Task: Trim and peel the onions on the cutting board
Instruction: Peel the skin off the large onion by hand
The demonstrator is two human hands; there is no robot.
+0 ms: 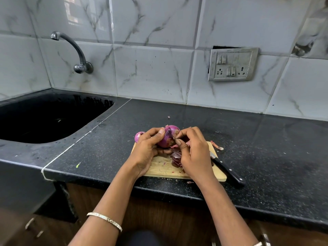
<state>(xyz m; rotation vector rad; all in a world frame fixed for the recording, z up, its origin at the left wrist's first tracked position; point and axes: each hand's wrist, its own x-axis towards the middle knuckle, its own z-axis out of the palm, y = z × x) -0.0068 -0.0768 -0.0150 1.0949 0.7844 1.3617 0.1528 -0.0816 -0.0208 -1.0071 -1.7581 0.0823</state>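
My left hand (148, 150) grips a purple onion (168, 137) and holds it up just above the wooden cutting board (165, 168). My right hand (192, 151) pinches a thin bit of skin at the onion's right side with thumb and forefinger. A second purple onion (138, 135) sits behind my left hand at the board's far left corner, mostly hidden. Loose purple peels (176, 158) lie on the board between my hands.
A black-handled knife (228, 170) lies along the board's right edge, blade away from me. More peel scraps (217, 145) lie on the black counter at the right. A dark sink (48, 118) with a wall tap (78, 54) is at the left. A switch plate (232, 64) hangs on the tiled wall.
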